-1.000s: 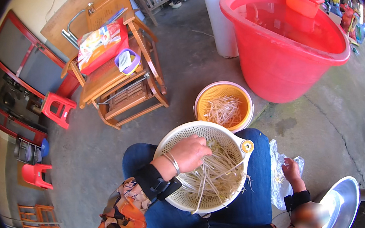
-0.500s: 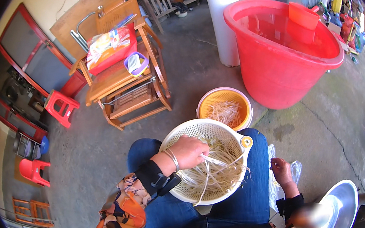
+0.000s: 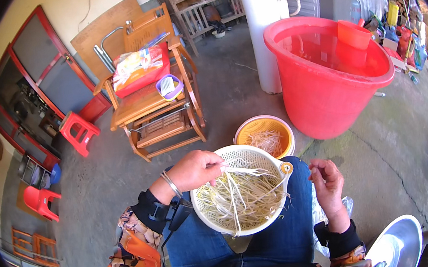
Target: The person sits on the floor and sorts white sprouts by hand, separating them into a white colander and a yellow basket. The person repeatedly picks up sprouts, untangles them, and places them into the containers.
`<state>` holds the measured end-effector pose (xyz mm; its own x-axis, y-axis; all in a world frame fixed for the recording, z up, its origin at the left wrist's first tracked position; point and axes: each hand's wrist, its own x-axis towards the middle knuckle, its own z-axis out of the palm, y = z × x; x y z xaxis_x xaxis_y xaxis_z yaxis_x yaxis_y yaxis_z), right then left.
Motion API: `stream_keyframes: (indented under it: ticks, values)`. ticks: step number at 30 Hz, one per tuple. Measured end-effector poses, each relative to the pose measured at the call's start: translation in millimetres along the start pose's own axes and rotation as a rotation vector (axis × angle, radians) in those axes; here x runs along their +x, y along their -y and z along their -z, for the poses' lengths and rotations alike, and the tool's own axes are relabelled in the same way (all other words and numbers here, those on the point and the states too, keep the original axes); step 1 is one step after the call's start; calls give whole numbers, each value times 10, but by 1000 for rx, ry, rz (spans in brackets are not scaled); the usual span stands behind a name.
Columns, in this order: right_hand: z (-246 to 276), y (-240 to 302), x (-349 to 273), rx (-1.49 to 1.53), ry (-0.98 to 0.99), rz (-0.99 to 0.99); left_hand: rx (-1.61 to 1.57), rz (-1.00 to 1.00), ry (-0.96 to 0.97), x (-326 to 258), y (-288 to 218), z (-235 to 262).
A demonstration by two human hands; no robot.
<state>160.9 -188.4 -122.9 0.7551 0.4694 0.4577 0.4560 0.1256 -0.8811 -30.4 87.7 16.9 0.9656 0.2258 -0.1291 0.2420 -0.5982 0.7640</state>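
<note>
A cream perforated colander [image 3: 201, 215] rests on my lap, with a heap of bean sprouts [image 3: 251, 195] in it. My left hand [image 3: 193, 172], at the colander's far left rim, is closed in a pinch on a few long white bean sprouts [image 3: 245, 171]. These stretch to the right over the heap. To the right of the colander, above my right knee, is my right hand [image 3: 329, 186]. Its fingers are loosely curled and apart, and nothing shows between them. Just beyond the colander stands a yellow basket [image 3: 250, 129] in a pale outer container, holding thin whitish strands [image 3: 267, 142].
A large red tub [image 3: 322, 104] of water, with a red dipper [image 3: 354, 34], stands ahead right beside a white pillar [image 3: 262, 37]. At lower right are a metal basin [image 3: 410, 232] and clear plastic [image 3: 317, 214]. A wooden chair [image 3: 147, 115] and red stools [image 3: 79, 133] stand left.
My left hand has moved left and up toward the rim, still pinching bean sprouts. My right hand has risen from beside the metal basin to near my right knee. The view has shifted slightly.
</note>
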Motion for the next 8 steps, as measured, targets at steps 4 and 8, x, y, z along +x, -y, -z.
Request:
stream_keyframes:
  ticks: [4,8]
  values:
    - [-331,491,-1,142,184,28,-18,49,-51,-62,13,-10]
    - [-673,863,-5,-61,459,113,-55,78,-78,-102,31,-38]
